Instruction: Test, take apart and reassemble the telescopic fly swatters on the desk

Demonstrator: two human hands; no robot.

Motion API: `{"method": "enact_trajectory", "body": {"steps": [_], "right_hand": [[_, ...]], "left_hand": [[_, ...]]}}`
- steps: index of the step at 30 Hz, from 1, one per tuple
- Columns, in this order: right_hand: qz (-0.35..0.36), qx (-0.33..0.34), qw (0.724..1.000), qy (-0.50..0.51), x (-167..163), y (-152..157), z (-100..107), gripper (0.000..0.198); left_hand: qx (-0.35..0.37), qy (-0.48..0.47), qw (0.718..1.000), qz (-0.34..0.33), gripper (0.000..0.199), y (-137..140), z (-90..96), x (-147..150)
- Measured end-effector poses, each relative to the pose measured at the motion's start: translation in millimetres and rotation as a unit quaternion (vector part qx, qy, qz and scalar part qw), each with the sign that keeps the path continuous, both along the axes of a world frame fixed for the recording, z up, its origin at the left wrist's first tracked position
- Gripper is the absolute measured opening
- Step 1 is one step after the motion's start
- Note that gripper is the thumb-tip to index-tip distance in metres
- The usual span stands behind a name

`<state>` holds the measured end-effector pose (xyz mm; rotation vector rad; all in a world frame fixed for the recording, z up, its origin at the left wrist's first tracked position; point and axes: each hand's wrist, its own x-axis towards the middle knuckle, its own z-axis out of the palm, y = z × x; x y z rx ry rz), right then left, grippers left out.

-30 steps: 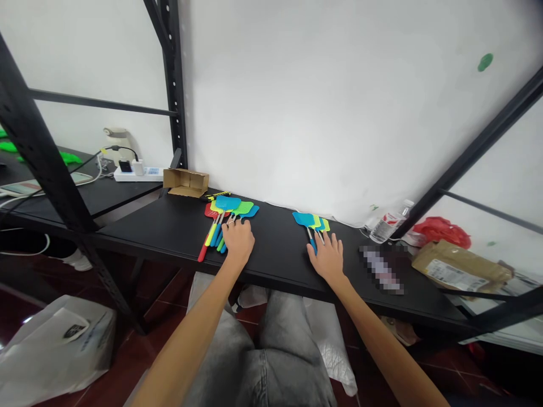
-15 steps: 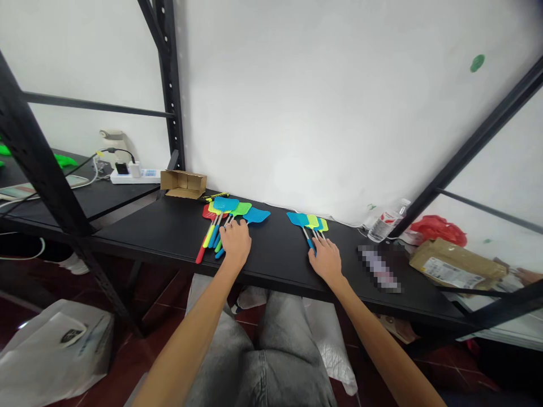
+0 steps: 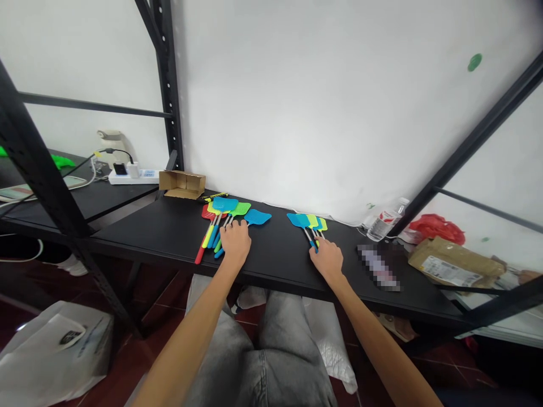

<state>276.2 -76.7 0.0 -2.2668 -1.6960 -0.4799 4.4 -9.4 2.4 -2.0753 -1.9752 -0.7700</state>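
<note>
Two hands [image 3: 236, 243] [image 3: 327, 258] on flyswatters [image 3: 258, 217]; bottle label [image 3: 387, 217] unreadable.

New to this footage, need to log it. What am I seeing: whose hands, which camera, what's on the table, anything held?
No machine here: these are one person's bare hands. A single camera on their head looks forward and down, so their own arms reach in from the bottom.

On the black table lie two fanned groups of colorful fly swatters: left group, right group. The left hand covers the middle of a blue swatter; the right hand lies over the right group's handles. How firmly either grips is hidden.

Also there: an open cardboard box and a bottle.
</note>
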Motion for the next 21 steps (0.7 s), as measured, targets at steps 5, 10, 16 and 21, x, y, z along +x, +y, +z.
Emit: {"method": "enact_trajectory", "body": {"steps": [5, 10, 16, 21], "right_hand": [[-0.016, -0.008, 1.0, 0.003, -1.3, 0.3, 1.1, 0.043], [-0.027, -0.014, 1.0, 0.007, -1.4, 0.1, 2.6, 0.044], [-0.024, 0.003, 1.0, 0.011, -1.9, -0.8, 3.4, 0.04], [-0.01, 0.024, 0.999, 0.02, -3.7, -2.3, 4.5, 0.036]], "left_hand": [[-0.007, 0.005, 1.0, 0.0, 0.034, -0.2, 1.1, 0.3], [-0.006, -0.01, 1.0, -0.005, 0.036, 1.2, -0.5, 0.2], [-0.012, -0.006, 1.0, -0.01, 0.034, 2.4, -0.6, 0.1], [0.011, -0.001, 0.999, -0.031, 0.035, 3.1, -1.1, 0.4]]}}
